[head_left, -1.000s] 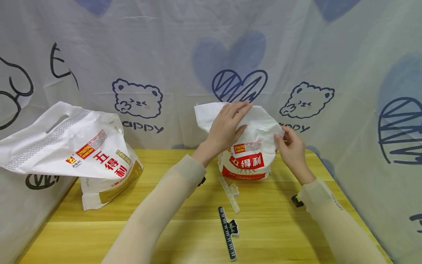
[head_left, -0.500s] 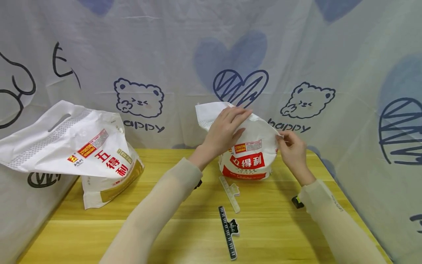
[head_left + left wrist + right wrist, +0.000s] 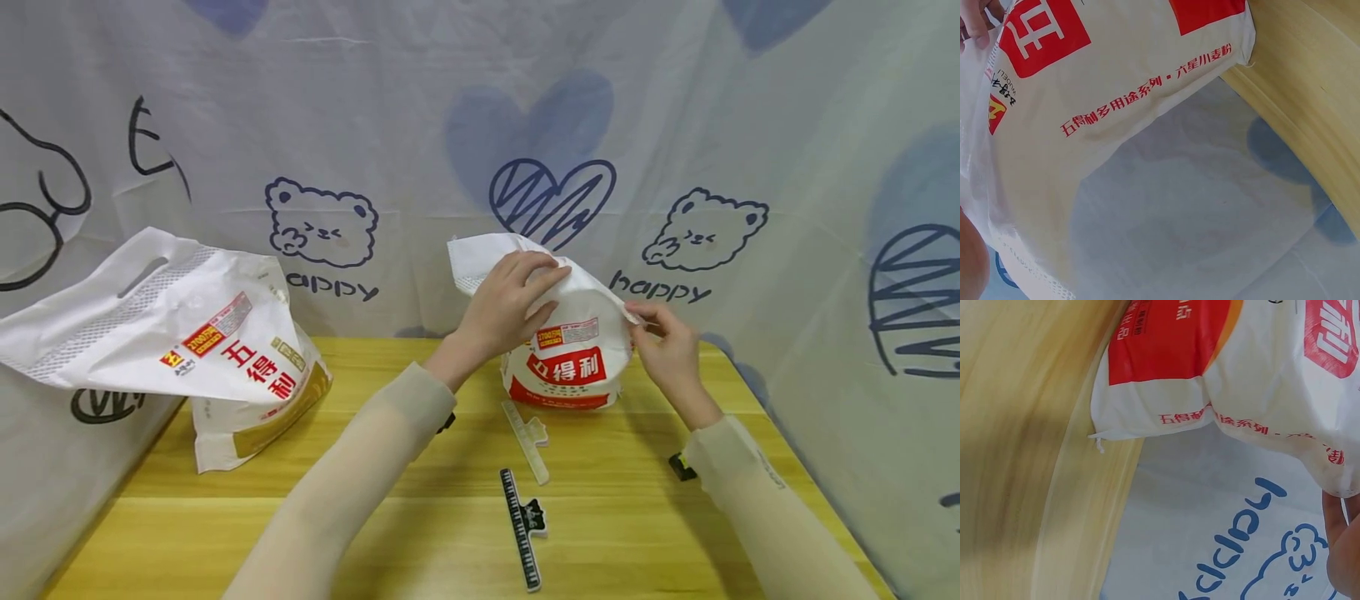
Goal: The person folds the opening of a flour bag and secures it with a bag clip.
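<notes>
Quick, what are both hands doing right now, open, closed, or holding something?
Left hand: open, resting on the upper part of the red-and-white bag.
Right hand: closed, pinching the bag's edge.

On yellow wooden table (image 3: pixel 187 533): white handled bag (image 3: pixel 217 333), left; rounded white-and-red bag (image 3: pixel 570 362), right. Before the latter: pale bar-shaped clip (image 3: pixel 527 443), then black bar-shaped clip (image 3: pixel 519 527), nearer. Behind both bags: printed fabric backdrop (image 3: pixel 412 108).

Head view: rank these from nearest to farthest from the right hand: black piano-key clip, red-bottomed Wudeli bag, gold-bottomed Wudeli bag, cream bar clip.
1. Red-bottomed Wudeli bag: the right hand pinches its right edge.
2. Cream bar clip: on that bag's near side.
3. Black piano-key clip: front center.
4. Gold-bottomed Wudeli bag: far left.
</notes>
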### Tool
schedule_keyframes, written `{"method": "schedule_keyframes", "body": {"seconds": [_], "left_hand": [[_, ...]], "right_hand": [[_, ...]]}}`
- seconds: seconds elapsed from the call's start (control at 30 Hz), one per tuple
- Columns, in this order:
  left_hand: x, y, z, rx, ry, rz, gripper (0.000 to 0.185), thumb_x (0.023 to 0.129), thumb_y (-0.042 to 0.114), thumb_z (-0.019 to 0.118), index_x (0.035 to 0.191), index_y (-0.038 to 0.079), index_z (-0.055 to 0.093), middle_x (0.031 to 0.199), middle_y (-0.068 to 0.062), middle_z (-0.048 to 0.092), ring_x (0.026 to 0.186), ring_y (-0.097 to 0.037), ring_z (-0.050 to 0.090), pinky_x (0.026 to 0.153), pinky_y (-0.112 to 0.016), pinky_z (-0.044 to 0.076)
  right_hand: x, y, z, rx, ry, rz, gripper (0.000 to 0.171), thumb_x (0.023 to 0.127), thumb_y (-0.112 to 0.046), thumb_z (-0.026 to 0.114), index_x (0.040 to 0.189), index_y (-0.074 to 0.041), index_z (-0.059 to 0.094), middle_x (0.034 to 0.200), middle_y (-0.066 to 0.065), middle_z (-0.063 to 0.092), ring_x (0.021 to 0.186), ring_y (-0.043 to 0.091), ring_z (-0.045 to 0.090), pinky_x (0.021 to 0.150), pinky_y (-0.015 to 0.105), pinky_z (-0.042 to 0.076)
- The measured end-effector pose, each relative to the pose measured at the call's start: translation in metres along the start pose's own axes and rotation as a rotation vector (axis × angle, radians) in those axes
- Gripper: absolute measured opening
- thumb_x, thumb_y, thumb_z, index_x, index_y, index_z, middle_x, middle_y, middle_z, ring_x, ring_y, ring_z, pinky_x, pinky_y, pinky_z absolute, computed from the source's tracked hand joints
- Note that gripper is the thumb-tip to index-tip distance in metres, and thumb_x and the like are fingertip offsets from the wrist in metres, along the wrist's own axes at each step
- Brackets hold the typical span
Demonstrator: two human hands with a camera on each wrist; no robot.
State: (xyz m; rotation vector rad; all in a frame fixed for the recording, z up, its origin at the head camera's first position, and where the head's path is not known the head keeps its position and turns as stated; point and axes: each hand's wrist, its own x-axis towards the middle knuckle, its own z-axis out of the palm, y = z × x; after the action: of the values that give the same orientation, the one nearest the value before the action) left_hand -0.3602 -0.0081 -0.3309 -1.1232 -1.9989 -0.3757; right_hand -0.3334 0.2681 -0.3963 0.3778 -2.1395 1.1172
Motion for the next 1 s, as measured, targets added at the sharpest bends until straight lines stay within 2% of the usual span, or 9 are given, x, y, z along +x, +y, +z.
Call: {"method": "schedule_keyframes", "body": {"seconds": [0.1,0.17,0.33,0.43,0.57,0.7,0.8,0.87,1.0], "left_hand": [[0.001,0.000,0.000,0.011,-0.018,-0.013,0.042,0.099,0.025,0.070,0.139,0.011,0.065,0.136,-0.012,0.061,0.130,-0.029,0.054,0.121,-0.036,0.034],[0.002,0.000,0.000,0.011,-0.031,-0.030,0.040,0.100,0.027,0.068,0.137,0.011,0.067,0.135,-0.011,0.061,0.129,-0.029,0.054,0.120,-0.037,0.036],[0.008,0.000,0.002,-0.027,-0.027,-0.094,0.029,0.104,0.028,0.062,0.123,0.010,0.073,0.129,-0.010,0.062,0.124,-0.028,0.056,0.116,-0.037,0.040],[0.014,0.000,0.003,-0.056,0.001,-0.133,0.023,0.104,0.025,0.062,0.113,0.009,0.076,0.123,-0.010,0.064,0.119,-0.028,0.058,0.113,-0.038,0.042],[0.022,0.000,0.003,-0.076,0.017,-0.181,0.017,0.102,0.023,0.066,0.107,0.010,0.077,0.121,-0.010,0.065,0.116,-0.027,0.059,0.110,-0.039,0.043],[0.029,-0.001,0.003,-0.076,0.005,-0.204,0.018,0.102,0.024,0.069,0.112,0.011,0.076,0.126,-0.009,0.064,0.119,-0.027,0.058,0.111,-0.037,0.042],[0.032,-0.001,0.002,-0.070,-0.027,-0.215,0.025,0.102,0.025,0.069,0.122,0.012,0.074,0.135,-0.010,0.063,0.126,-0.027,0.056,0.117,-0.037,0.037],[0.034,-0.001,0.001,-0.067,-0.071,-0.236,0.030,0.103,0.027,0.068,0.129,0.013,0.072,0.141,-0.008,0.061,0.133,-0.027,0.054,0.123,-0.039,0.031],[0.037,-0.001,0.001,-0.057,-0.176,-0.295,0.036,0.105,0.029,0.064,0.138,0.015,0.067,0.146,-0.004,0.060,0.141,-0.024,0.048,0.127,-0.047,0.022]], "right_hand": [[-0.003,-0.001,-0.002,0.012,-0.052,0.005,0.028,0.095,-0.006,0.076,0.121,0.000,0.070,0.128,0.013,0.071,0.114,0.028,0.067,0.092,0.016,0.052],[-0.005,-0.001,-0.003,0.018,-0.075,0.015,0.029,0.098,-0.012,0.074,0.124,-0.001,0.068,0.132,0.012,0.069,0.116,0.027,0.065,0.093,0.018,0.052],[-0.005,-0.003,-0.003,0.049,-0.055,0.059,0.029,0.107,-0.025,0.060,0.121,-0.002,0.069,0.128,0.011,0.071,0.112,0.008,0.063,0.091,0.014,0.050],[-0.004,-0.004,-0.002,0.058,-0.039,0.106,0.032,0.107,-0.030,0.060,0.120,-0.002,0.070,0.123,0.011,0.072,0.105,0.001,0.061,0.089,0.012,0.049],[-0.003,-0.006,-0.001,0.048,-0.051,0.179,0.037,0.105,-0.036,0.062,0.124,-0.005,0.069,0.123,0.011,0.071,0.105,0.011,0.062,0.089,0.015,0.051],[-0.002,-0.008,0.000,0.038,-0.074,0.231,0.042,0.105,-0.041,0.061,0.131,-0.008,0.065,0.128,0.011,0.067,0.112,0.024,0.062,0.094,0.025,0.051],[-0.002,-0.008,0.000,0.039,-0.084,0.240,0.044,0.106,-0.040,0.060,0.135,-0.007,0.062,0.130,0.012,0.066,0.114,0.026,0.061,0.097,0.033,0.051],[-0.002,-0.008,0.000,0.043,-0.087,0.240,0.043,0.106,-0.038,0.061,0.136,-0.007,0.062,0.131,0.011,0.065,0.115,0.026,0.061,0.097,0.033,0.050],[-0.002,-0.008,0.000,0.042,-0.094,0.242,0.040,0.106,-0.035,0.061,0.136,-0.009,0.062,0.133,0.009,0.065,0.114,0.022,0.059,0.090,0.022,0.050]]}}
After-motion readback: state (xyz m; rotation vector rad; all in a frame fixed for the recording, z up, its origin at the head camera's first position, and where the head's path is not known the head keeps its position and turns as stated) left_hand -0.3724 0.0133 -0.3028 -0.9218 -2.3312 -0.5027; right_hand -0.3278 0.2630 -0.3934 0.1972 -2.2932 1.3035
